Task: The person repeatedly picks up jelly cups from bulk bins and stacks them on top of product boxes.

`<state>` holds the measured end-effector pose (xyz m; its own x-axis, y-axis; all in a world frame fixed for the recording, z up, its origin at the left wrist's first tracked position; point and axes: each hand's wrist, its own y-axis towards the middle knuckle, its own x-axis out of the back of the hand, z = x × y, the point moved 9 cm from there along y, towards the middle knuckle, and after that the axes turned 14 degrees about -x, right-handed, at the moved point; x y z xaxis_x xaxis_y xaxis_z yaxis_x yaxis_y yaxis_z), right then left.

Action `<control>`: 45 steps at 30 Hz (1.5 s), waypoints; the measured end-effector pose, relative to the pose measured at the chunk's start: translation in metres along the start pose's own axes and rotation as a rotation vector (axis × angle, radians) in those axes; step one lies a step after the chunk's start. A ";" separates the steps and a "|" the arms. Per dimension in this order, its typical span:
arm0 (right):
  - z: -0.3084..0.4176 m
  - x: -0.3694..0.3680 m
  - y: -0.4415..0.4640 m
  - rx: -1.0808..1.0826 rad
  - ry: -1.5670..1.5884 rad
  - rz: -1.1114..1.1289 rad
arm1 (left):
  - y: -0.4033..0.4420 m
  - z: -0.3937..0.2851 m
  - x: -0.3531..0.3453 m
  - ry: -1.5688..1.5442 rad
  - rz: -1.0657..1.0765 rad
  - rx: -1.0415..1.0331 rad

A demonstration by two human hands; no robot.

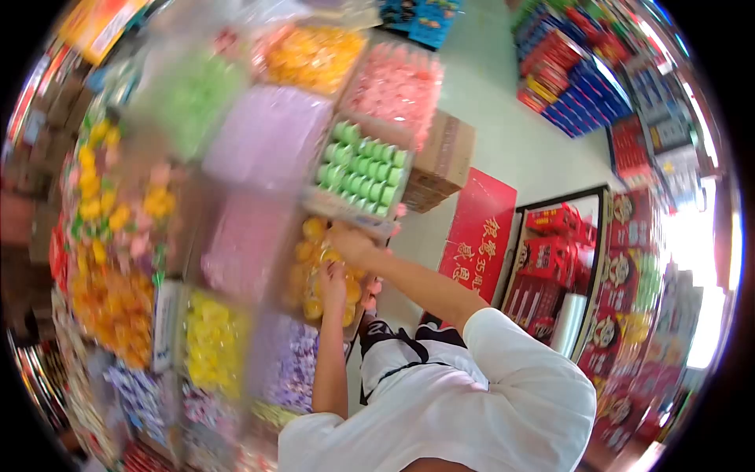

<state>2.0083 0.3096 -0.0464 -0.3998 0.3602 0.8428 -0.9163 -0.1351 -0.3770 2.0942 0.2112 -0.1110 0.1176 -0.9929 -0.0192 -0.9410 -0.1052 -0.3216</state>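
Both of my hands are inside a carton of round orange-yellow items (313, 228), which look glossy and individually wrapped. My left hand (333, 277) reaches in from below with its fingers curled in among them. My right hand (351, 242) comes in from the right and bends down over the upper part of the same carton, its fingers blurred and partly hidden. What either hand grips is too small to tell. Just above stands a box of green-wrapped pieces in rows (363, 169). A bag of pale pink items (244, 244) lies to the left.
Bags of lilac (267, 134), yellow (216, 338) and purple (292, 366) goods crowd the display around the carton. A brown cardboard box (444, 153) stands to the right, near a red floor mat (480, 228). Farther right is a black-framed shelf (550, 259) with red packages.
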 end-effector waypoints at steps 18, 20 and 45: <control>-0.195 0.111 -0.336 -0.246 0.474 -0.461 | -0.193 -0.043 -0.277 -0.339 0.887 0.130; -0.229 0.105 -0.372 -0.333 0.569 -0.498 | -0.230 -0.043 -0.313 -0.325 0.948 0.273; -0.475 0.087 -0.787 -1.140 1.009 -1.696 | -0.607 0.006 -0.650 0.162 2.027 0.002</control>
<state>2.7055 0.8858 0.1409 0.9419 -0.2166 0.2569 0.2400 0.9687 -0.0632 2.5912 0.9209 0.0911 -0.9141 0.3457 -0.2118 0.3435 0.9379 0.0484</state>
